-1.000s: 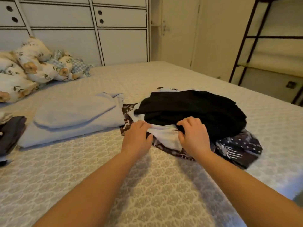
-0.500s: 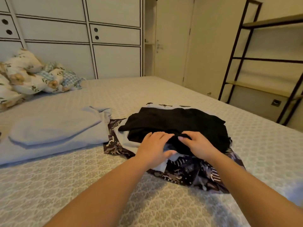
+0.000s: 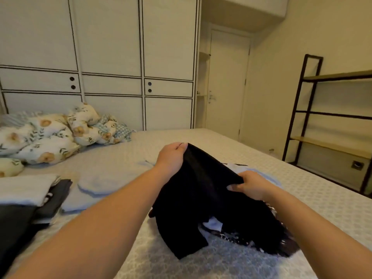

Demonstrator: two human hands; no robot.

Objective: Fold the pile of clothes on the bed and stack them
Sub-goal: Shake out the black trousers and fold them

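Two hands: left hand [image 3: 171, 156], right hand [image 3: 250, 187], each pinching one black garment [image 3: 203, 190] above bed [image 3: 302, 188].

The garment [image 3: 203, 190] gripped in both hands is plain black. Under it lie a pale blue piece [image 3: 261, 174] and a dark cloth with white print [image 3: 231, 237]. The bed cover [image 3: 314, 190] is light grey with a small repeating lattice pattern. The folded pale blue item [image 3: 96, 184] is unpatterned; the stack at the left [image 3: 30, 198] shows white over dark grey. The pillows [image 3: 46, 135] are cream with tan flowers and green leaves, one in blue check [image 3: 120, 129]. The wardrobe [image 3: 108, 57] is white with black lines, the shelf frame [image 3: 304, 109] black with tan boards.
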